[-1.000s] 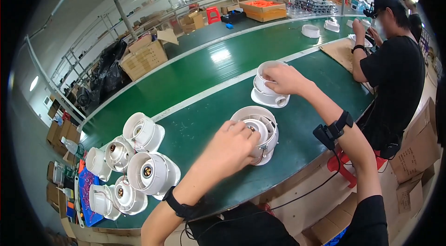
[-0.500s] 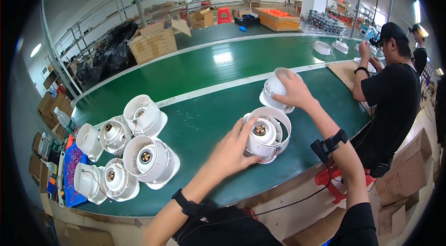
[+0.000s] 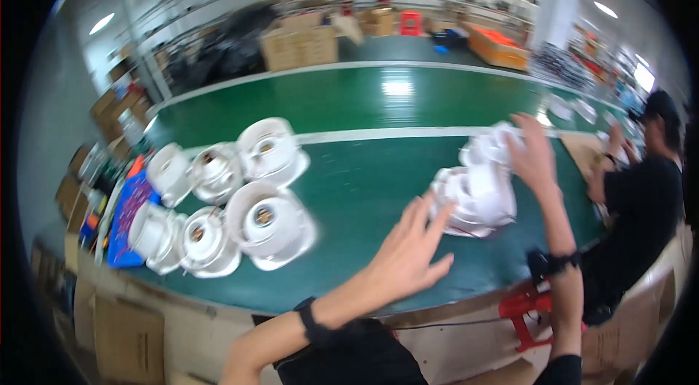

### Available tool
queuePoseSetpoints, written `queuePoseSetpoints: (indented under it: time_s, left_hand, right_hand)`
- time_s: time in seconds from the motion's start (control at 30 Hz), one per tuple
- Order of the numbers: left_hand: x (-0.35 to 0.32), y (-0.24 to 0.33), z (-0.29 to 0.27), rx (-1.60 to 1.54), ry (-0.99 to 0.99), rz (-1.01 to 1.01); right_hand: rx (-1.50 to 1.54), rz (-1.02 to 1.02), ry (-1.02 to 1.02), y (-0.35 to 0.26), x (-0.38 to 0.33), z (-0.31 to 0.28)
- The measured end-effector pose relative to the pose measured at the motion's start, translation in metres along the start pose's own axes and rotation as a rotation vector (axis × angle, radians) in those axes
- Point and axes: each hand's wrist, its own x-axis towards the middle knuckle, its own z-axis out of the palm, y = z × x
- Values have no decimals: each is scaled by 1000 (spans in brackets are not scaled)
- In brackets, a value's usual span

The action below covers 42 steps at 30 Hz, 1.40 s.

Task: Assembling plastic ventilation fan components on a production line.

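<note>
Two white round plastic fan housings stand one behind the other on the green bench, right of centre. By the left edge of the nearer housing (image 3: 480, 203) is my left hand (image 3: 404, 254), its thumb and fingers spread and nothing held. My right hand (image 3: 535, 152) is at the right side of the farther housing (image 3: 486, 146), fingers apart and bent toward its rim; blur hides whether they touch it. To the left stand several similar white housings (image 3: 266, 214), some showing copper-coloured motor windings in their centres.
A blue tray (image 3: 129, 221) of thin reddish wires lies at the bench's left end. Beyond the green bench (image 3: 364, 203) runs a green conveyor belt (image 3: 328, 97). A co-worker (image 3: 644, 188) in black works at the right, beside a red stool (image 3: 524, 308).
My view has swung left, so the scene sits further right. My left hand has come off the nearer housing, and my right hand's grip on the farther white part has loosened.
</note>
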Motion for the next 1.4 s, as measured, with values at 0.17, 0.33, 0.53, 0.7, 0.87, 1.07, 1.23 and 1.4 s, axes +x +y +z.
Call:
queuePoseSetpoints:
  time_s: [0.17, 0.33, 0.53, 0.7, 0.87, 1.07, 1.23, 1.4]
  left_hand:
    - [-90, -6, -75, -304, -211, -273]
    - [-117, -36, -58, -231, -116, -375]
    - [-120, -44, -48, -206, -35, -274]
    - [-121, -46, -43, -163, -25, -223]
    - [-131, -48, -45, -149, 52, -197]
    - [-127, -47, -45, -125, 6, -100]
    - [-126, -45, -54, -199, 59, -211]
    - [-110, -53, -71, -360, 144, -225]
  right_hand:
    - [351, 225, -410, -75, -62, -87]
    - [325, 26, -459, -89, -101, -38]
    - [103, -50, -326, -108, -70, 8]
    - [36, -77, -367, -119, -15, 72]
    - [-61, 8, -425, -106, 59, 152]
    - [32, 31, -313, -51, 119, 232]
    - [101, 329, -80, -53, 156, 255]
    - [-201, 373, -310, 30, 145, 280]
